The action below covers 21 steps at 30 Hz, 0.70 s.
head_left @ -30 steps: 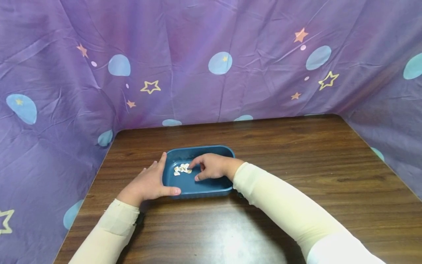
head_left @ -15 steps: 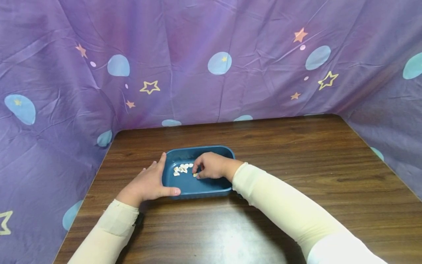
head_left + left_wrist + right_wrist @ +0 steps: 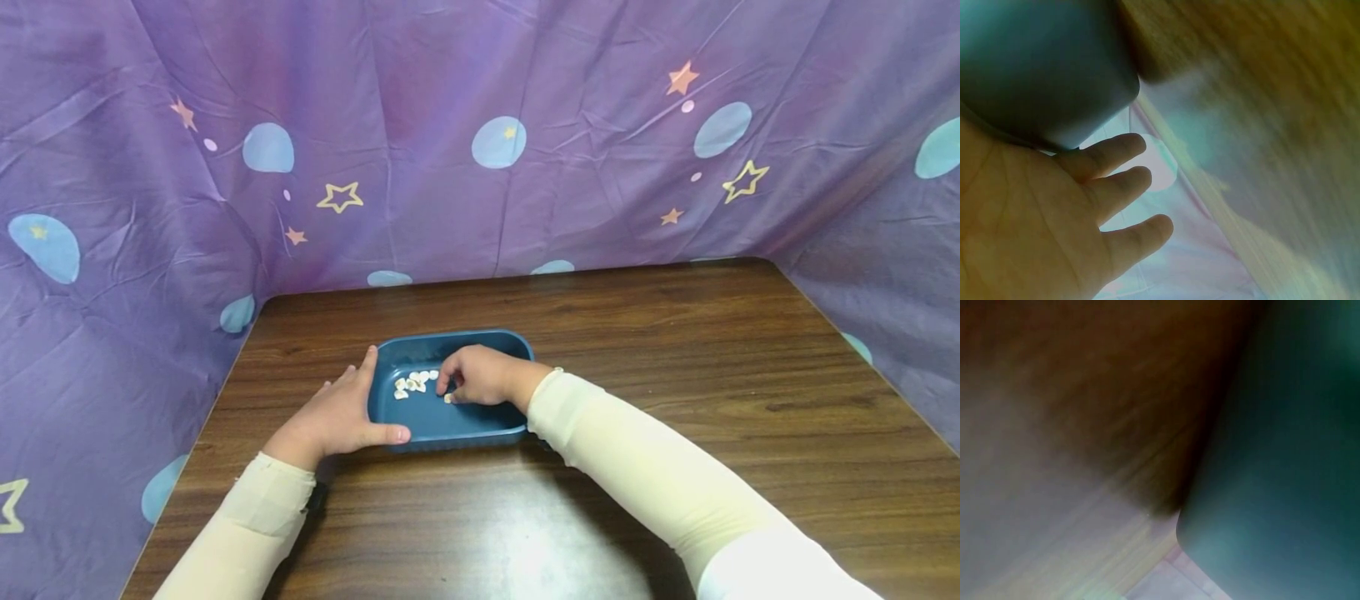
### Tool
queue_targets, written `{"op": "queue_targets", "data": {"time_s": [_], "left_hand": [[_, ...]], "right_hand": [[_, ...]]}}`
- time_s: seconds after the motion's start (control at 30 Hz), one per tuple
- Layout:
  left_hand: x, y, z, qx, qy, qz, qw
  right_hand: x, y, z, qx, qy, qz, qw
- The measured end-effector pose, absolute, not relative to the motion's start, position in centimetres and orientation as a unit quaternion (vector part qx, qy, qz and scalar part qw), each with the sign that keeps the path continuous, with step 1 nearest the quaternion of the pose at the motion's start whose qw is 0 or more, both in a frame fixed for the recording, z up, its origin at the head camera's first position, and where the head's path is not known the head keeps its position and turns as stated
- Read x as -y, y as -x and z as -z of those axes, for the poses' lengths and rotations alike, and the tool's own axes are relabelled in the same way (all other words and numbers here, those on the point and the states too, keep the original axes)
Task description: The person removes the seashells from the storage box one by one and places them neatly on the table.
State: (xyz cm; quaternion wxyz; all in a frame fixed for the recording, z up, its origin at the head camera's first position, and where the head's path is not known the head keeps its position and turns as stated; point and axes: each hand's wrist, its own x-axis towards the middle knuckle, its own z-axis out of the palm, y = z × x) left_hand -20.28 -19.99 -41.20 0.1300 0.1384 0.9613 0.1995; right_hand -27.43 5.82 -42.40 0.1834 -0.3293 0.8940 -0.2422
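A dark blue rectangular tub (image 3: 465, 430) stands on the table in the head view. Several small white shell-like pieces (image 3: 411, 384) lie in its left half. My left hand (image 3: 337, 417) rests against the tub's left end, fingers straight along the side and thumb over the front rim; the left wrist view has three extended fingers (image 3: 1125, 194) beside the tub wall (image 3: 1054, 81). Inside the tub, my right hand (image 3: 483, 377) has its fingers curled, with one small pale piece (image 3: 448, 398) at the thumb tip, apparently pinched. The right wrist view catches only the tub's outer wall (image 3: 1285, 487).
The brown wood-grain table (image 3: 675, 358) extends around the tub. A purple curtain (image 3: 420, 108) with stars and blue shapes hangs behind and at both sides. Light glares off the table's front middle.
My right index finger has drawn one pale piece rightward, away from the other pieces, and the finger and thumb have closed together at it. The left hand and tub have stayed put.
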Motion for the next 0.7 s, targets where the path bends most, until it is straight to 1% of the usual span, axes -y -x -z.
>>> {"op": "queue_targets", "data": {"time_s": [0.2,0.5,0.7], "left_hand": [[19.94,20.26,41.20,-0.961,-0.137,-0.200,0.133],[19.96,20.27,41.21,-0.961,-0.137,-0.198,0.134],[19.94,20.31,41.18,-0.961,-0.138,-0.198,0.135]], "right_hand": [[-5.82,27.40,42.48,-0.896,0.331,0.232,0.186],[-5.85,27.52,42.69,-0.900,0.331,0.226,0.171],[-5.91,27.52,42.52,-0.893,0.324,0.254,0.184]]}}
